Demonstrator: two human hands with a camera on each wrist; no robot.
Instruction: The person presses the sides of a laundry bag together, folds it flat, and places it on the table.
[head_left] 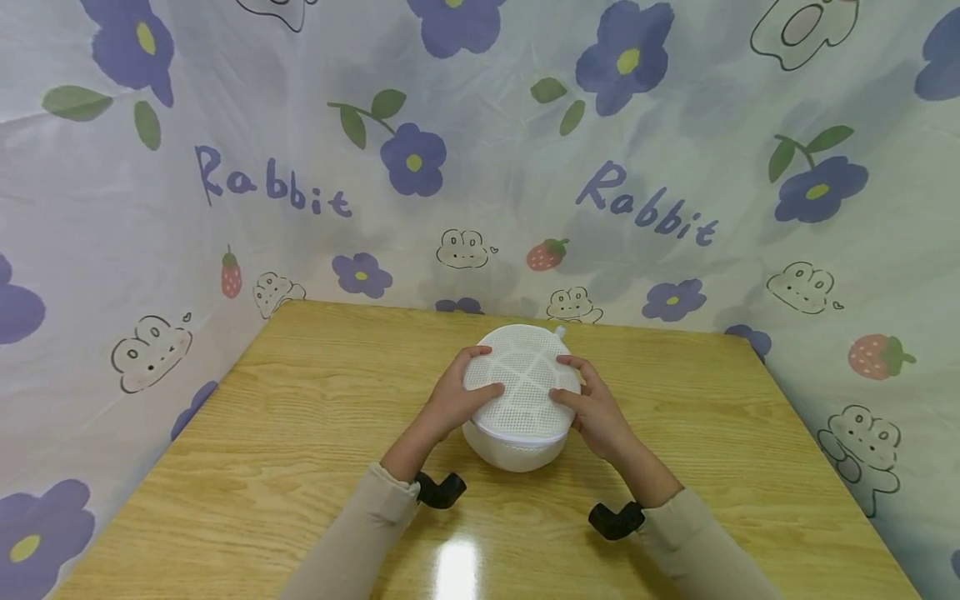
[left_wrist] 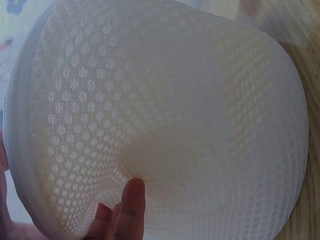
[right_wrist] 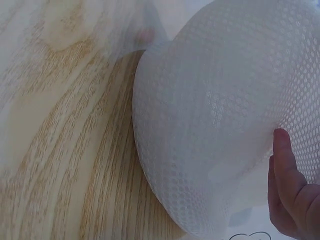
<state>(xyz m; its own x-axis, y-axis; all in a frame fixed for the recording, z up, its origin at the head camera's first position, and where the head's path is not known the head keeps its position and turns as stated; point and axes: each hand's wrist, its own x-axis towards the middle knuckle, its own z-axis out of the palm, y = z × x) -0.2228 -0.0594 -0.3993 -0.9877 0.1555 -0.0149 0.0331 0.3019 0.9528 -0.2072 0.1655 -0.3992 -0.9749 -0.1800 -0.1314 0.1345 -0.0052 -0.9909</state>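
A round white mesh laundry bag (head_left: 525, 417) sits on the wooden table, its flat lid facing up and a band (head_left: 521, 438) running round the lid's edge. My left hand (head_left: 456, 396) grips its left side, thumb on the lid, while the fingertips dent the mesh wall in the left wrist view. On the opposite side my right hand (head_left: 596, 408) holds the bag the same way, and its fingers (right_wrist: 287, 170) press into the mesh. A small white tab (head_left: 559, 332) sticks out at the back edge. What lies inside the bag cannot be made out.
The wooden table (head_left: 337, 375) stretches out on both sides of the bag. Behind it hangs a pale cloth (head_left: 480, 150) printed with flowers and rabbits, which also runs along the left and right sides. A black fitting (head_left: 441, 491) sits at the left wrist, another (head_left: 617, 521) at the right.
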